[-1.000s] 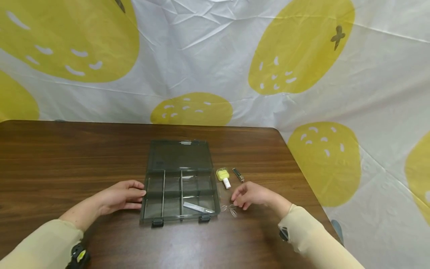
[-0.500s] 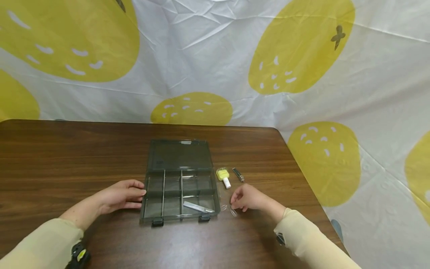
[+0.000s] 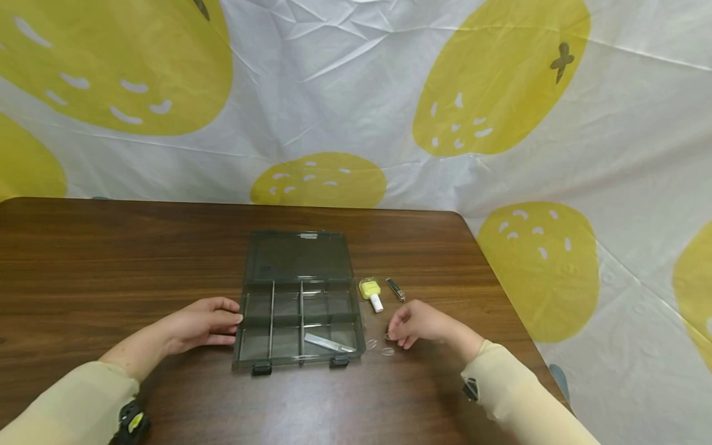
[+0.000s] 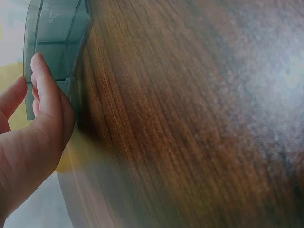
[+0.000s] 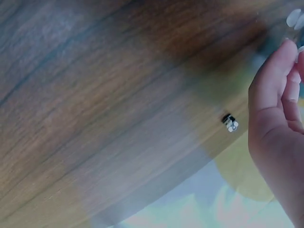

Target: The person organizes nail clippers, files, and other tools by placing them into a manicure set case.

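Note:
My left hand (image 3: 203,326) rests its fingertips against the left side of a smoky clear compartment box (image 3: 286,318), whose lid lies back. In the left wrist view, that hand's (image 4: 42,107) fingers are mostly straight beside the box wall (image 4: 52,59). To the right of the box, my right hand (image 3: 419,324) pinches a small clear piece, apparently a false nail tip (image 3: 387,337), between thumb and finger. Two similar clear nail tips (image 3: 387,351) lie on the table by the box. The right wrist view shows this hand (image 5: 278,104) at its edge, the pinched piece partly hidden.
A flat pale strip (image 3: 328,343) lies slantwise in the box's front right compartment. Beyond my right hand are a yellow bottle with a white cap (image 3: 371,294) and nail clippers (image 3: 395,289). A patterned cloth (image 3: 345,93) hangs behind the wooden table (image 3: 139,259).
My right hand reached down to the clear pieces, then drew slightly right with one pinched. The pieces left on the table are now spread apart. The left hand stays at the box.

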Demonstrator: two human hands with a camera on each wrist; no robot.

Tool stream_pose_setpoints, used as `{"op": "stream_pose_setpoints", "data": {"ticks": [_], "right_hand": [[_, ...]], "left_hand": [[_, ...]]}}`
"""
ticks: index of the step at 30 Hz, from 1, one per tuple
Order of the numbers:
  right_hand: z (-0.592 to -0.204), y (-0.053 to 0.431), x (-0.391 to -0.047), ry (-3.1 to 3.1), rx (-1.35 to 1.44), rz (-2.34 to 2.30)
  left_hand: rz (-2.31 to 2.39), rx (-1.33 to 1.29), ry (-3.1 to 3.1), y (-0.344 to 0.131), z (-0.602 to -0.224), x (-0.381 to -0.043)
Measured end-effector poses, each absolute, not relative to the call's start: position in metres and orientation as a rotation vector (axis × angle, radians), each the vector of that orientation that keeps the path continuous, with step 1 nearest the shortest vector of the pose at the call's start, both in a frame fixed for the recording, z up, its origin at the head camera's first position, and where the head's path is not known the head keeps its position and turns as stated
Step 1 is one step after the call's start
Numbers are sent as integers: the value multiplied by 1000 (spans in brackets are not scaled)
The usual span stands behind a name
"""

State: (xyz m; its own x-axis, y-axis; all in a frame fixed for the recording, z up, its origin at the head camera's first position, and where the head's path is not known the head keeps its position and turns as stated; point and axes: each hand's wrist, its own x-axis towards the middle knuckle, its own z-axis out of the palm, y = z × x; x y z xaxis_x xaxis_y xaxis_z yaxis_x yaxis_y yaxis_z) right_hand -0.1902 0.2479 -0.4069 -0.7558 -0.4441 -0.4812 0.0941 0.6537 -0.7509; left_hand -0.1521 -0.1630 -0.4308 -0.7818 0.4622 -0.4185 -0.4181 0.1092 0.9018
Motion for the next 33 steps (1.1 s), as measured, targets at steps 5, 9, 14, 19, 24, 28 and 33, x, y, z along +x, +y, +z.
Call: {"op": "stream_pose_setpoints", "data": {"ticks": [5, 9, 14, 19, 24, 28, 33], "right_hand": [[-400, 249, -191, 2141, -240, -1126], [-392, 246, -192, 2098, -266, -1135], [-383, 236, -195, 2047, -301, -1148], [-374, 222, -197, 2016, -340, -1153], [-369, 207, -196, 1980, -378, -1149], [-369, 194, -196, 1956, -396, -1151], [-371, 177, -197, 1949, -421, -1149]], "left_hand": [[1747, 43, 1744, -163, -431, -152], [1748, 39, 1745, -164, -432, -152], [1743, 39, 1748, -165, -432, -152], [1739, 38, 1752, -165, -431, -152], [1737, 40, 1755, -164, -431, -152], [1740, 37, 1752, -164, -432, -152], [1744, 35, 1749, -163, -432, -152]]}}
